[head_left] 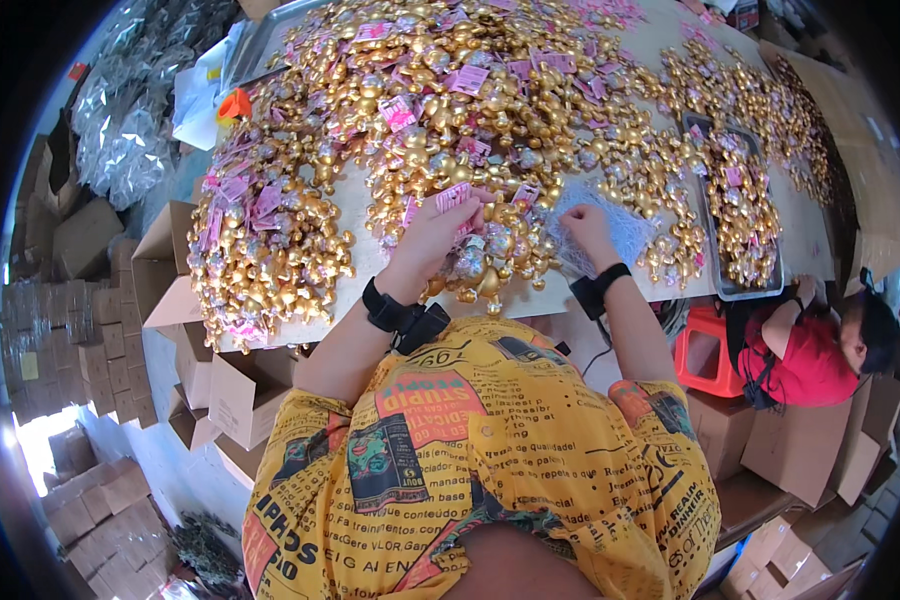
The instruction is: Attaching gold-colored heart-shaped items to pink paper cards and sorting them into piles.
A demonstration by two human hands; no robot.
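Observation:
My left hand (432,238) is closed on pink printed cards (454,197), held just above the near edge of the pile. Right below it lie shiny gold round-bodied ornaments (490,278), some with silvery clear parts. My right hand (590,230) rests at a heap of thin clear plastic strands (628,232), its fingers bent together at the heap's left side. Whatever those fingers pinch is too fine to make out. Each of my wrists wears a black band.
Heaps of gold ornaments with pink cards cover much of the pale table (345,215). A metal tray (776,270) of them stands at right, near a person in red (815,345) and a red stool (705,350). Open cartons (250,395) stand left; an orange tape dispenser (233,105) sits far left.

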